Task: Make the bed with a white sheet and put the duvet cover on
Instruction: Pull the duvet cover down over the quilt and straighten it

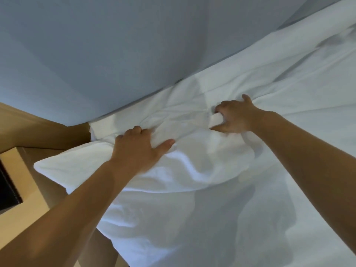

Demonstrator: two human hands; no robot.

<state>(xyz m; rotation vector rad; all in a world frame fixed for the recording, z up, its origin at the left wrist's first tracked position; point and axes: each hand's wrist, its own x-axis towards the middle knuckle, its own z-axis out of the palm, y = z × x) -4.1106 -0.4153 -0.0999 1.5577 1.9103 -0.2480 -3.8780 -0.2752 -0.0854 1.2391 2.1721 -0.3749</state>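
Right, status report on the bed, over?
Left hand grips sheet. Right hand pinches a fold. Sheet bunched by wall, not flat. No obstacle seen.

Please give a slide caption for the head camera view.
The left hand and right hand grip bunched white bedding beside the wall.

Head view, close, downward over bed (250,189) corner

Bare forearms (77,199) lead to a bare left grip (138,149) and bare right grip (236,116).
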